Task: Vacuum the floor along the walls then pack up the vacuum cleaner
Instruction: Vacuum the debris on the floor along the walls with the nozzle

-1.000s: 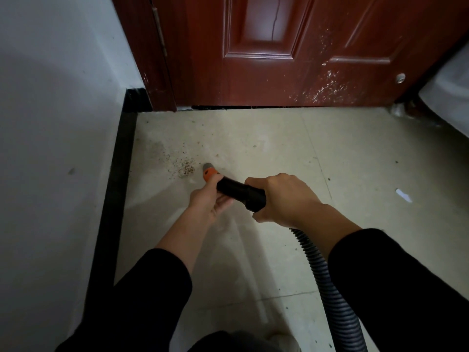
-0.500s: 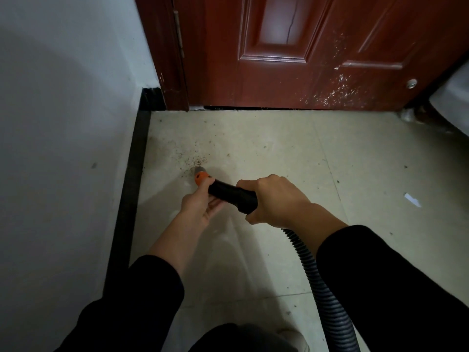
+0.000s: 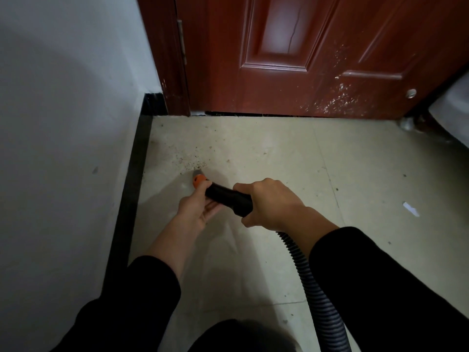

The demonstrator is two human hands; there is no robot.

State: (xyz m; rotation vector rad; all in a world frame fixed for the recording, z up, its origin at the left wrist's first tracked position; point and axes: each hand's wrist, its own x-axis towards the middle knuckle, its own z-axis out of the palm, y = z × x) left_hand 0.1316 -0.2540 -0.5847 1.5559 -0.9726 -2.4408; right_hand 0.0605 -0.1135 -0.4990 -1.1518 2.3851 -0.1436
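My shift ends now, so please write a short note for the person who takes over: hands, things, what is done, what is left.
The left hand holds the vacuum nozzle by its orange tip; right hand grips its black tube where the hose joins.
Tip points at the dirt patch on the floor near the black baseboard, short of the door.
Done: cannot tell from this view.
Left: suck up the dirt, the white scrap at right, finish along the walls, pack up the vacuum.
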